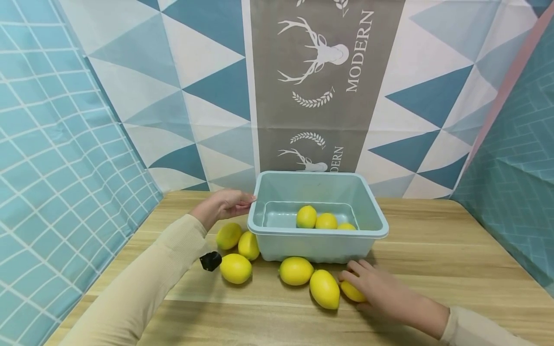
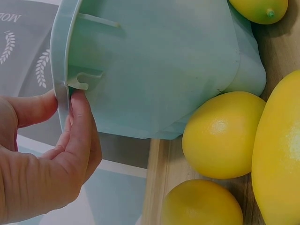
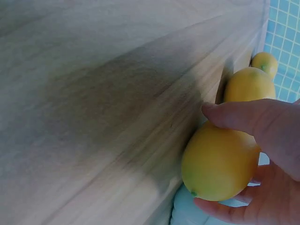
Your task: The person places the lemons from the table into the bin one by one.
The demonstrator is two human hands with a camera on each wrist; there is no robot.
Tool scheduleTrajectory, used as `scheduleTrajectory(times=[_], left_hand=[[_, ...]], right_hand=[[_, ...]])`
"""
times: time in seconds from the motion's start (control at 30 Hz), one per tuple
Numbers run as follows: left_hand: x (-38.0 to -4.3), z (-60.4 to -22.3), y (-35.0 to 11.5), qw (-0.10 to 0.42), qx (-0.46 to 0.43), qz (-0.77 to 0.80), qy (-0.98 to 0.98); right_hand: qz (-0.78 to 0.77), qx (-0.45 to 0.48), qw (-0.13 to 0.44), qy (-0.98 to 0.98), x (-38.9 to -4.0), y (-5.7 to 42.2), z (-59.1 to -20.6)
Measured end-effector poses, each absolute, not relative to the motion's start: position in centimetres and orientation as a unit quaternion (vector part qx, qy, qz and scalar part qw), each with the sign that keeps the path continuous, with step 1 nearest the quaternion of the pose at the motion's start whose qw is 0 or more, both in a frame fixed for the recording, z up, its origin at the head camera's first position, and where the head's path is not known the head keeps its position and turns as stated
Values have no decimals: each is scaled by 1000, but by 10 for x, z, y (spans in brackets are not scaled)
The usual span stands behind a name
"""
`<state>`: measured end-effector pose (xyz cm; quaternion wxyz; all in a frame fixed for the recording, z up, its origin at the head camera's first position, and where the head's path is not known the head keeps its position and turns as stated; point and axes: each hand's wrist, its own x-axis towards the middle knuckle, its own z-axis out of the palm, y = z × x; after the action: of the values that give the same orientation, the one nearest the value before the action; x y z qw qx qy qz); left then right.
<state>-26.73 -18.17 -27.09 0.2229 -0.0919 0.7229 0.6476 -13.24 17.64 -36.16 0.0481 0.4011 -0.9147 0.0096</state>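
A pale blue plastic bin [image 1: 311,247] stands on the table with three lemons [image 1: 306,216] visible inside. At its left end my left hand [image 1: 227,204] pinches the rim, the thumb outside and fingertips under the lip in the left wrist view. My right hand [image 1: 385,293] grips a lemon [image 3: 220,164] low over the table, just off the bin's front right corner; thumb and fingers curl round it. Beside that one, two more lemons [image 1: 324,289] lie along the bin's front. Three others [image 1: 235,268] sit by the bin's left corner, below my left hand.
The wood-grain table [image 1: 437,250] runs back to a patterned cloth wall [image 1: 216,96]. Blue tiled cloth [image 1: 56,158] hangs at the left and a teal one [image 1: 510,168] at the right. A small black object [image 1: 210,261] juts out by the left sleeve.
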Motion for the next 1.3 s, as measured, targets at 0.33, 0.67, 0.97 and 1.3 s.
scheduleTrajectory(times=[0.33,0.67,0.97,1.3], left_hand=[[-268,-271,-182,226,-87,648,722],[-268,-272,-182,226,-87,649,721],[-268,-274,-182,224,-88,650,721],[-268,-273,-182,223,-84,647,724]], right_hand=[[27,414,24,-909,-131,181,-362],[17,452,35,-891,-131,184,-361],[14,471,16,-882,-134,187,-352],[-16,479,14,-877,-138,187,-335]])
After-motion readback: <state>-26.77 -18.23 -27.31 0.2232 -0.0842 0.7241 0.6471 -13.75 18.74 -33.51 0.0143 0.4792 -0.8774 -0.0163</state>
